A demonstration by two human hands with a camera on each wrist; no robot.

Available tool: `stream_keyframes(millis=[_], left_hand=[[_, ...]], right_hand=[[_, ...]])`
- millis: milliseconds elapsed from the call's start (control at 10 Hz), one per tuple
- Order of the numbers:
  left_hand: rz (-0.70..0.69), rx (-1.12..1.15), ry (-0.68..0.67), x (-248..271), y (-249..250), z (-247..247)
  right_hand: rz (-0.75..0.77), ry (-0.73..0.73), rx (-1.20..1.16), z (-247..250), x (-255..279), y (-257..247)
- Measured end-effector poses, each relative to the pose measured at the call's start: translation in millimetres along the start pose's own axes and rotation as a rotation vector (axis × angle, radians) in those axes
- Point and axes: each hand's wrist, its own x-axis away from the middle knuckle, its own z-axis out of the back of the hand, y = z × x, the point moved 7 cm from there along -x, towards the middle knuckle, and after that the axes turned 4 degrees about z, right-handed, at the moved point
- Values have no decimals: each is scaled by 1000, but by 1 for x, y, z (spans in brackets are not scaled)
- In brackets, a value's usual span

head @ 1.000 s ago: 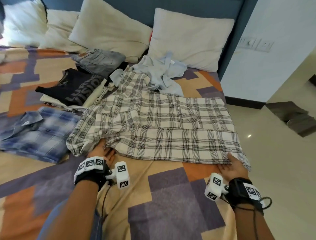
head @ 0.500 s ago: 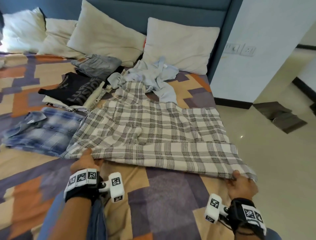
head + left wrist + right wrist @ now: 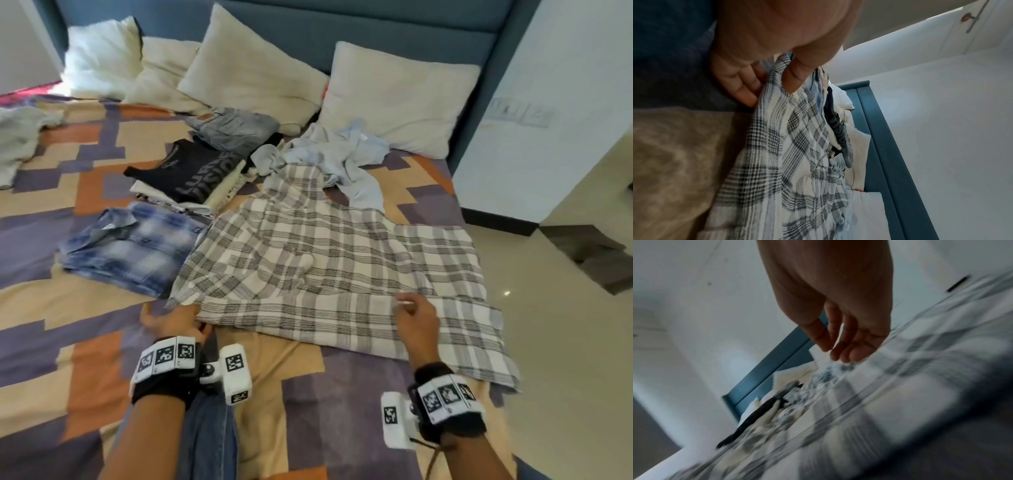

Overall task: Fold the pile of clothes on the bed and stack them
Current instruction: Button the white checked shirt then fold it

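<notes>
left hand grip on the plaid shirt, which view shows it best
The left wrist view: the left hand pinches the plaid shirt edge between thumb and fingers. The head view shows that hand at the shirt's near-left corner, grip hidden. The right wrist view shows only blurred plaid.

A bed (image 3: 85, 342) with a cover of purple, orange and tan blocks carries everything. Four pale pillows (image 3: 397, 96) lean along its head edge. A grey-and-white checked shirt (image 3: 342, 274) lies spread by the right edge. A crumpled light blue garment (image 3: 335, 150) lies between it and the pillows. Left of the checked shirt sit a folded blue shirt (image 3: 133, 246), a black printed top (image 3: 195, 171) on a pale stack, and what may be folded grey jeans (image 3: 236, 126). A whitish cloth (image 3: 17, 137) lies at the left edge.
</notes>
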Motion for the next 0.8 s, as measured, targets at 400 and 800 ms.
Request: stream_keyframes(millis=[400, 800], left_hand=[[-68, -41, 144, -50, -12, 11], [-54, -68, 145, -63, -16, 12]], right_hand=[[301, -709, 382, -259, -61, -123], [60, -931, 156, -313, -78, -111]])
